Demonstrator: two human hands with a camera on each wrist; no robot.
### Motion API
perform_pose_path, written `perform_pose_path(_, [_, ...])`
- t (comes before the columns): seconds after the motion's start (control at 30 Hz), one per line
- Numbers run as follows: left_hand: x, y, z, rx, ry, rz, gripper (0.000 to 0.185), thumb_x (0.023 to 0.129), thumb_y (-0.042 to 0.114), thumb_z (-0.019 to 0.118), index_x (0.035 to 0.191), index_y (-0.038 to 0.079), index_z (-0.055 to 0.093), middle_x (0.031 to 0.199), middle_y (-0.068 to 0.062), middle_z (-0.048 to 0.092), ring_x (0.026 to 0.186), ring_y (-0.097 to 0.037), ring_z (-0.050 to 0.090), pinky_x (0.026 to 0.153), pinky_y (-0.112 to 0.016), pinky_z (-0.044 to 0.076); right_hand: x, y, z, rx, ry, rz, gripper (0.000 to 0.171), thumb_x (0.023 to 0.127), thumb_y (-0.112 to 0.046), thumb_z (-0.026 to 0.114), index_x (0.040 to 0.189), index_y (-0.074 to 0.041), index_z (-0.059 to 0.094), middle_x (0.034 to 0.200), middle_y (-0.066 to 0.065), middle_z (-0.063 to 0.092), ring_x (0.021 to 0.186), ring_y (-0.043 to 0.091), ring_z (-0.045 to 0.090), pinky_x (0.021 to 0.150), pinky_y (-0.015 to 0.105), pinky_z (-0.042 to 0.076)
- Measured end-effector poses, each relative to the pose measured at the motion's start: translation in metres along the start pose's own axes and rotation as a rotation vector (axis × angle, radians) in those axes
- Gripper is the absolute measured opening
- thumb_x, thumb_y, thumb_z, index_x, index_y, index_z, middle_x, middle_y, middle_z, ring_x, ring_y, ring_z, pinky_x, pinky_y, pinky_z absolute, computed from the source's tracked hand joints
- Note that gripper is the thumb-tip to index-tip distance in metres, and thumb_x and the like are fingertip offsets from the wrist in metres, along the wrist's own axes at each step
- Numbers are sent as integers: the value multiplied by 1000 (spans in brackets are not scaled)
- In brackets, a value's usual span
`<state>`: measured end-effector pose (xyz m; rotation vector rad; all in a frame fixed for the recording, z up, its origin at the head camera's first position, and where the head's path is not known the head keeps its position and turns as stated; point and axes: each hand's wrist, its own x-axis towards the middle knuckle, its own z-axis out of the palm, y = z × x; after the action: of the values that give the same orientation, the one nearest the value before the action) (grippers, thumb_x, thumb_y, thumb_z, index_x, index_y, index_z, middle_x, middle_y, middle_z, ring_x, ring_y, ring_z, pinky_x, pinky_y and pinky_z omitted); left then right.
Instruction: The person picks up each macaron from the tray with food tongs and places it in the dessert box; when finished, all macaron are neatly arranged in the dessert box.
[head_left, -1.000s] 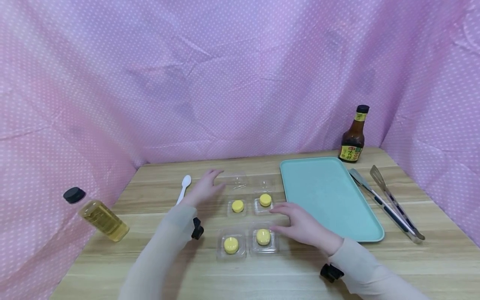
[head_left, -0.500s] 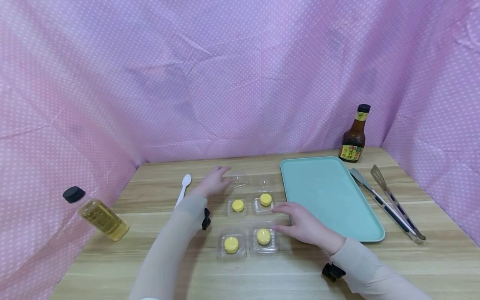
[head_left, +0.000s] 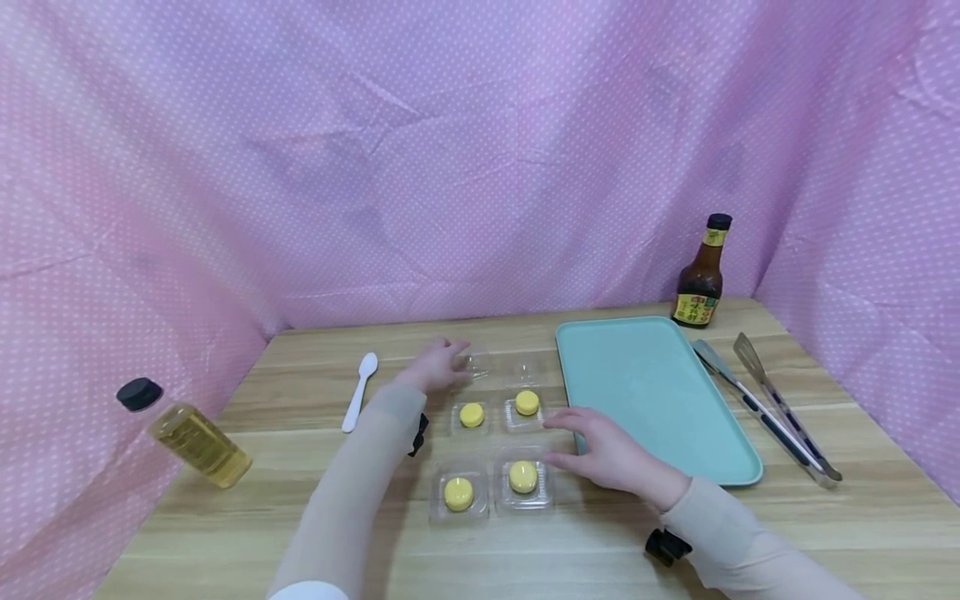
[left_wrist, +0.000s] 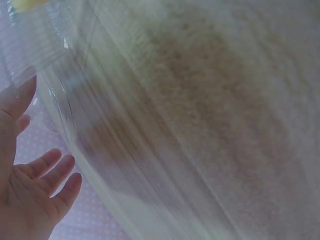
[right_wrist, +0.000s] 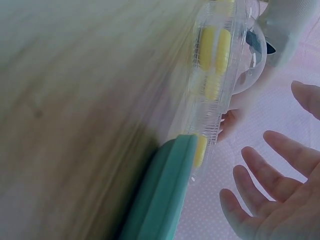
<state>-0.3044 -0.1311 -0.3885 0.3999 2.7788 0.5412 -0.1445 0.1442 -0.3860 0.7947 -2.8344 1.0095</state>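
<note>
A clear plastic clamshell box (head_left: 491, 502) lies on the wooden table with its lid (head_left: 480, 364) folded back. It holds several round yellow cakes, one of them at the front right (head_left: 522, 477). My left hand (head_left: 441, 363) reaches to the lid's left edge, fingers straight and touching it; in the left wrist view that hand (left_wrist: 31, 186) is spread beside the clear plastic (left_wrist: 50, 60). My right hand (head_left: 596, 448) rests flat by the box's right side, fingers extended. The right wrist view shows the spread fingers (right_wrist: 272, 197) near the box (right_wrist: 216, 65).
A teal tray (head_left: 652, 392) lies right of the box, with metal tongs (head_left: 765, 408) and a dark sauce bottle (head_left: 699, 279) beyond it. A white spoon (head_left: 360, 379) and an oil bottle (head_left: 191, 437) are at the left. Pink cloth walls surround the table.
My left hand has slid right and farther back until it reaches the clear lid. The right hand has hardly moved.
</note>
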Motion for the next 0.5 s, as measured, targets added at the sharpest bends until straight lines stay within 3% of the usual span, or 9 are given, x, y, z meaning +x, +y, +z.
perform_pose_path(0.33, [-2,-5,3,102,-10,9,76,88,37,65,150,21,25,146,-25,31,130,-39,40,106,-55,37,0,-1,-2,7,-1,-17,43,84,-25,71,118,-1,63,122,16,62,118,38,53,102,55,41])
perform_pose_path(0.5, [-3,-8,2,77,4,-5,76,87,36,67,149,17,28,146,-24,32,129,-39,41,106,-56,38,0,-1,-4,3,2,-13,43,84,-25,71,119,-2,62,122,16,62,119,37,52,102,55,40])
